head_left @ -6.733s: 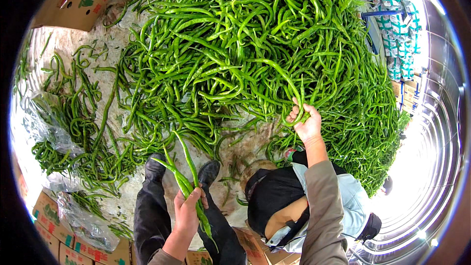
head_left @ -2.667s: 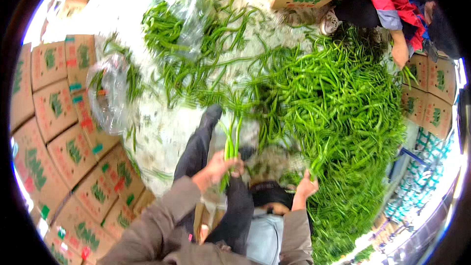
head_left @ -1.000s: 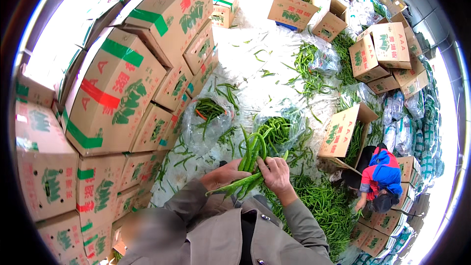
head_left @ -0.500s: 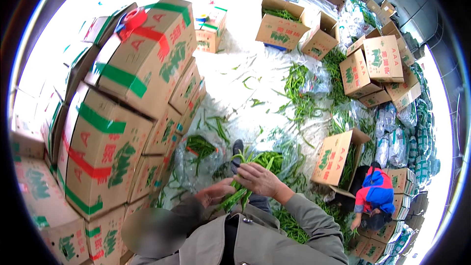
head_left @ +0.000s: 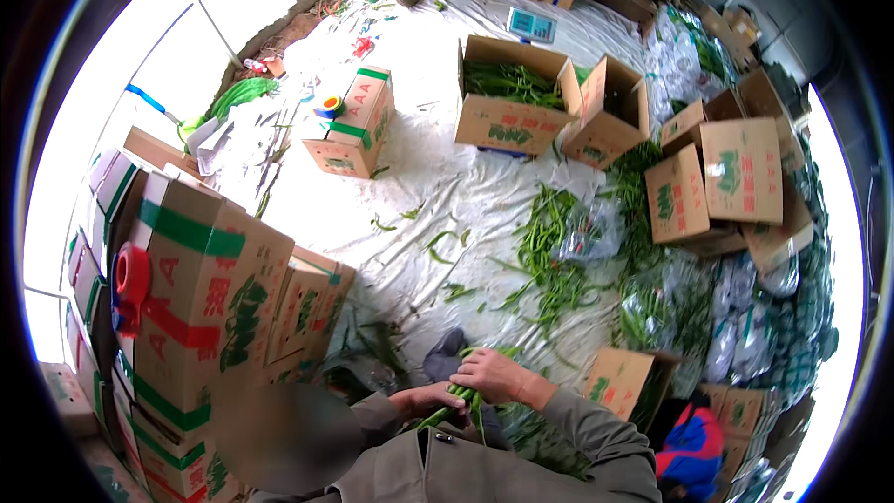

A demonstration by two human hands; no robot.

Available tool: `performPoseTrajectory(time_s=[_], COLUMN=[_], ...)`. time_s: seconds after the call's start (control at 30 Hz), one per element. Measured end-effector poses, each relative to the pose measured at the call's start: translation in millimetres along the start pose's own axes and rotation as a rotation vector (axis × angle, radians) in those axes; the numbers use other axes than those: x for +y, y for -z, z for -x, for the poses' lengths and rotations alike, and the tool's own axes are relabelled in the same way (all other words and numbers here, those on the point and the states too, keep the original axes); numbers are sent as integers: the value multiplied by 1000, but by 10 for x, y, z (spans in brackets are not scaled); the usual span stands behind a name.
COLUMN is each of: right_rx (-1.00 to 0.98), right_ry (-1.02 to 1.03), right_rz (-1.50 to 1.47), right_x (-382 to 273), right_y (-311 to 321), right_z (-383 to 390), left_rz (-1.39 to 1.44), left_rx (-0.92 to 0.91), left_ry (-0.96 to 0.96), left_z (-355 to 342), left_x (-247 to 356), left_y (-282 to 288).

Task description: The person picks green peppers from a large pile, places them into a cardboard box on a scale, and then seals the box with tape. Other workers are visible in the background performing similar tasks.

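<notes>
Close to my body, a small bunch of long green peppers (head_left: 464, 393) is held between both hands. My left hand (head_left: 428, 401) grips the bunch from below and the left, fingers partly hidden by the peppers. Over the top lies my right hand (head_left: 492, 376), its fingers curled round the same bunch. Pepper ends poke out above the fingers and below toward my jacket. Beyond my hands, a dark shoe (head_left: 445, 354) rests on the white sheet (head_left: 410, 270), near a clear plastic bag (head_left: 372, 368) at the left.
Stacked cartons (head_left: 223, 307) with a red tape dispenser (head_left: 131, 278) rise at my left. Ahead are a taped carton (head_left: 358, 126), an open carton of peppers (head_left: 512, 121) and a scale display (head_left: 532, 25). Loose peppers (head_left: 549, 261) lie right of centre. A person (head_left: 691, 447) bends at the lower right.
My view has tipped up, so the cartons ahead sit lower and more floor shows. Both hands keep the peppers, now closer together. The person at the right appears lower in the picture.
</notes>
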State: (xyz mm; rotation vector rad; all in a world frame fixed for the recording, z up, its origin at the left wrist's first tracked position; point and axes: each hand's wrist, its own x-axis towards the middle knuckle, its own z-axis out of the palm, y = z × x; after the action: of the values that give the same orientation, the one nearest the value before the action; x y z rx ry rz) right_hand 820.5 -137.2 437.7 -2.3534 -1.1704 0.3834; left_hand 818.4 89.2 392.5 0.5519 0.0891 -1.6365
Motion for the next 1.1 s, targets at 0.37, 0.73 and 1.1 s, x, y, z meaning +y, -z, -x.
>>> performPoseTrajectory(time_s=[0.37,0.73,1.1], right_rx=[195,323,584], right_ry=[-302,-632,-573], right_rz=[38,205,213], right_x=[1858,5639,8284], right_y=[1447,2722,3912], right_z=[243,-463,-1784], left_rz=[-329,-1910,-854], left_rx=[-120,494,122], left_ry=[168,-293,-49], left_z=[-1424,-3177,-3597], left_x=[2506,6260,9677], left_y=[-83,889,2040])
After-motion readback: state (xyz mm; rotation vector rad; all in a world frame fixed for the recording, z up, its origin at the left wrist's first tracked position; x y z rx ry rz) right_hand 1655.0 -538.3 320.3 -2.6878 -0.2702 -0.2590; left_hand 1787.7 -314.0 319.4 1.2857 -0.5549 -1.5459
